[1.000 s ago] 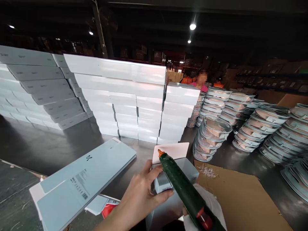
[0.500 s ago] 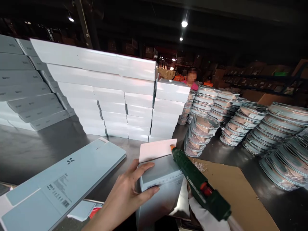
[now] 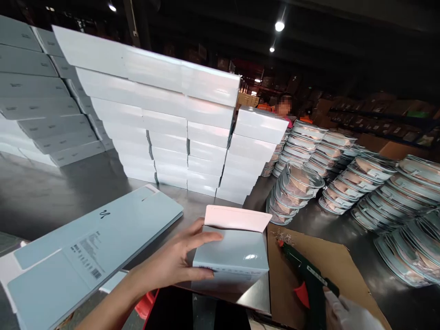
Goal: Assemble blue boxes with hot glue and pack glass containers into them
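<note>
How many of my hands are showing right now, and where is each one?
2: the bare left hand gripping the light-blue box, and the white-gloved right hand at the rear of the green glue gun.

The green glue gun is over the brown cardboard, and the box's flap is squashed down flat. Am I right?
No: the flap of the box stands up, as the head view shows. The green glue gun is over the brown cardboard.

Stacked glossy white rect. boxes point(image 3: 165, 119) twd far edge of grey metal bench point(image 3: 89, 176); stacked round grey-rimmed containers point(image 3: 360, 183) twd R edge; bright ceiling lamp point(image 3: 279, 26) above.
</note>
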The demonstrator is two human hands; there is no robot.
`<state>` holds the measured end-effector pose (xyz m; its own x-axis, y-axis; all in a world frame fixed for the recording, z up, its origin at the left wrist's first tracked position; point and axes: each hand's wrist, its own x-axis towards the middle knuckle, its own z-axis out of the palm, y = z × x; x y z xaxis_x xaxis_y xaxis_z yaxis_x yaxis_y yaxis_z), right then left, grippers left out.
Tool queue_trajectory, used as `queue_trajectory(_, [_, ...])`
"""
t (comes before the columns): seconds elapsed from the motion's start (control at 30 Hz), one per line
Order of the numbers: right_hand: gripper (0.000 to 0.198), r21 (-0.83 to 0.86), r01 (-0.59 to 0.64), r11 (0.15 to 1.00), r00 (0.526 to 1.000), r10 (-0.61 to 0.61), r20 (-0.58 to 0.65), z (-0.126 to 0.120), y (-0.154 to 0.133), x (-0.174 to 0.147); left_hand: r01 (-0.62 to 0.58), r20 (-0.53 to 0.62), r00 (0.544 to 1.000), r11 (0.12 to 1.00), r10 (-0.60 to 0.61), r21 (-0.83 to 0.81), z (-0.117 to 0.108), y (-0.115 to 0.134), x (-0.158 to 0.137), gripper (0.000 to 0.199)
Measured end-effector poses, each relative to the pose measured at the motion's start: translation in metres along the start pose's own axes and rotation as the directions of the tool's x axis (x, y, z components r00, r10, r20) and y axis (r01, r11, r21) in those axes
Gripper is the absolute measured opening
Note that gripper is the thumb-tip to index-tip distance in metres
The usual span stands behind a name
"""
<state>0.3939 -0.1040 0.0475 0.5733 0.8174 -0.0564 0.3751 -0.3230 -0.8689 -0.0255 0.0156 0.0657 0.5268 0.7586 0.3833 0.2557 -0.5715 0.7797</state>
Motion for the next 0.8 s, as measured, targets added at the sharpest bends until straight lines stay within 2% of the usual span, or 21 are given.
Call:
queue_trajectory(0.07, [0.029, 0.014, 0.03, 0.999, 0.999, -0.029, -0.025, 0.01, -0.021, -0.001, 0.012, 0.007, 1.0, 1.0, -0.012, -0.003, -0.002, 0.002, 0.001, 0.052])
queue_trajectory(0.1, [0.042, 0.057, 0.101, 0.993, 0.995, -0.1, -0.017, 0.022, -0.036, -0.003, 0.016, 0.005, 1.0, 1.0, -0.016, -0.008, -0.003, 0.003, 0.002, 0.052])
queue_trajectory(0.13, [0.064, 0.154, 0.225, 0.962, 0.972, -0.233, 0.036, 0.037, -0.051, -0.006, 0.017, 0.0, 1.0, 1.0, -0.017, -0.015, -0.004, 0.003, 0.001, 0.051])
queue_trajectory(0.17, [0.088, 0.266, 0.331, 0.905, 0.908, -0.383, 0.171, 0.052, -0.065, -0.009, 0.014, -0.002, 1.0, 1.0, -0.014, -0.024, -0.003, 0.003, 0.001, 0.05])
queue_trajectory(0.23, [0.105, 0.443, 0.388, 0.808, 0.728, -0.563, 0.39, 0.08, -0.086, -0.012, -0.006, -0.007, 1.0, 0.999, 0.006, -0.039, 0.002, -0.002, -0.001, 0.048])
queue_trajectory(0.27, [0.103, 0.488, 0.382, 0.785, 0.66, -0.602, 0.45, 0.09, -0.091, -0.013, -0.031, -0.019, 0.999, 0.999, 0.03, -0.043, 0.006, -0.005, -0.002, 0.046])
queue_trajectory(0.3, [0.095, 0.508, 0.374, 0.776, 0.633, -0.614, 0.472, 0.097, -0.092, -0.013, -0.076, -0.056, 0.996, 0.995, 0.073, -0.064, 0.012, -0.01, -0.003, 0.045])
queue_trajectory(0.37, [0.076, 0.506, 0.374, 0.777, 0.644, -0.61, 0.461, 0.104, -0.086, -0.012, -0.21, -0.194, 0.964, 0.969, 0.182, -0.134, 0.026, -0.022, -0.004, 0.05])
queue_trajectory(0.43, [0.063, 0.487, 0.395, 0.779, 0.656, -0.61, 0.444, 0.104, -0.078, -0.013, -0.336, -0.322, 0.908, 0.924, 0.267, -0.184, 0.037, -0.031, -0.005, 0.059])
queue_trajectory(0.47, [0.057, 0.466, 0.42, 0.778, 0.651, -0.617, 0.442, 0.104, -0.076, -0.013, -0.37, -0.345, 0.892, 0.91, 0.291, -0.188, 0.04, -0.034, -0.006, 0.063])
queue_trajectory(0.5, [0.053, 0.441, 0.467, 0.766, 0.627, -0.639, 0.446, 0.105, -0.076, -0.014, -0.38, -0.334, 0.891, 0.908, 0.308, -0.176, 0.04, -0.035, -0.006, 0.065])
queue_trajectory(0.57, [0.055, 0.382, 0.634, 0.672, 0.52, -0.737, 0.432, 0.107, -0.082, -0.017, -0.368, -0.254, 0.91, 0.921, 0.329, -0.124, 0.034, -0.033, -0.006, 0.054])
queue_trajectory(0.63, [0.058, 0.303, 0.812, 0.5, 0.362, -0.837, 0.411, 0.111, -0.092, -0.018, -0.345, -0.132, 0.933, 0.937, 0.335, -0.061, 0.023, -0.026, -0.004, 0.036])
queue_trajectory(0.7, [0.053, 0.223, 0.918, 0.327, 0.225, -0.895, 0.385, 0.114, -0.099, -0.018, -0.334, -0.031, 0.942, 0.942, 0.333, -0.029, 0.015, -0.019, -0.002, 0.026])
queue_trajectory(0.77, [0.041, 0.167, 0.962, 0.217, 0.142, -0.916, 0.374, 0.116, -0.099, -0.018, -0.326, 0.01, 0.945, 0.944, 0.327, -0.052, 0.013, -0.016, 0.001, 0.027])
queue_trajectory(0.8, [0.038, 0.146, 0.972, 0.185, 0.119, -0.92, 0.372, 0.118, -0.096, -0.018, -0.312, -0.008, 0.95, 0.946, 0.312, -0.089, 0.014, -0.016, 0.001, 0.031])
